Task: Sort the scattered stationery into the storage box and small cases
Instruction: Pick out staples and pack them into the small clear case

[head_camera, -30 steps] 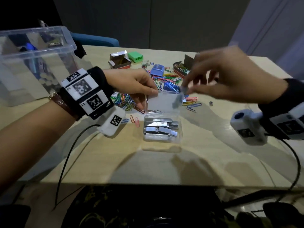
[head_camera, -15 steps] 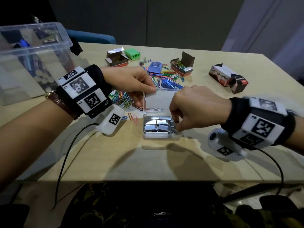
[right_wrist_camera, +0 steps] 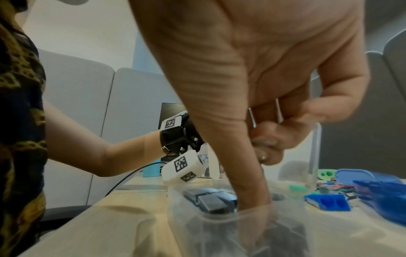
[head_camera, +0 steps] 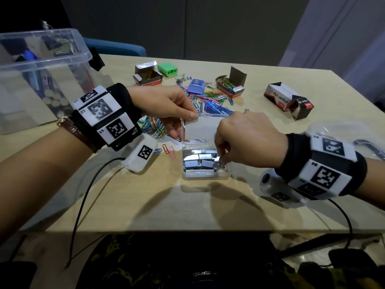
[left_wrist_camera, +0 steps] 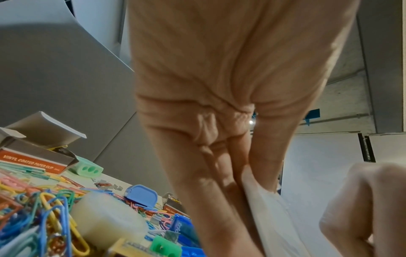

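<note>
Left hand (head_camera: 166,105) pinching clear case (head_camera: 205,174) lid upright, right hand (head_camera: 245,140) fingers curled into staples (head_camera: 200,161), grip unclear

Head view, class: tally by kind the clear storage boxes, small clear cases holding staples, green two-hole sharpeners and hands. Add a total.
clear storage box: 1
small clear case of staples: 1
green sharpener: 1
hands: 2, left hand holding the lid, right hand pinching staples
Total: 5
</note>
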